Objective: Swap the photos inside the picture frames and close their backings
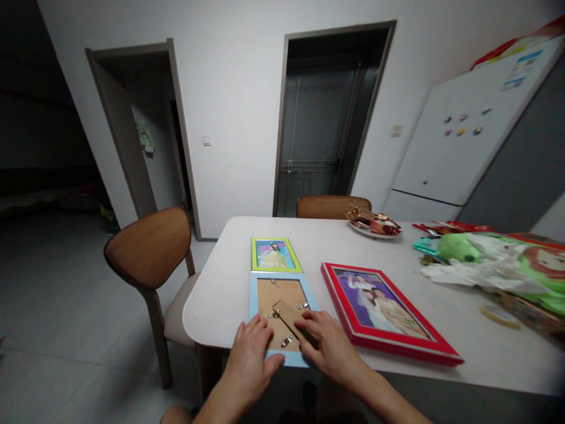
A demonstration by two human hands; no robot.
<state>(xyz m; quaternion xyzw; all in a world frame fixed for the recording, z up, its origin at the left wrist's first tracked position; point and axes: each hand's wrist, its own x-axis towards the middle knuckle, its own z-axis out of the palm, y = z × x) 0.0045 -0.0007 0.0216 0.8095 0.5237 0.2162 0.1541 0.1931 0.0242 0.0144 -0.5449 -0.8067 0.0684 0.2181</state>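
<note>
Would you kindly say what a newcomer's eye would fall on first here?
Probably the red frame, face up to the right of the right hand. Next might come the blue frame, back side up between that hand and the left hand. The green frame lies just beyond it.

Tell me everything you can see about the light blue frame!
The light blue frame lies face down on the white table, so its picture is hidden. Its brown backing board looks like pressed wood, with silvery metal clips and a thin, dark, bent rod slanting across. Its far edge sits right by a lime-green frame. The left hand rests over its left side, the right hand over its right.
</note>
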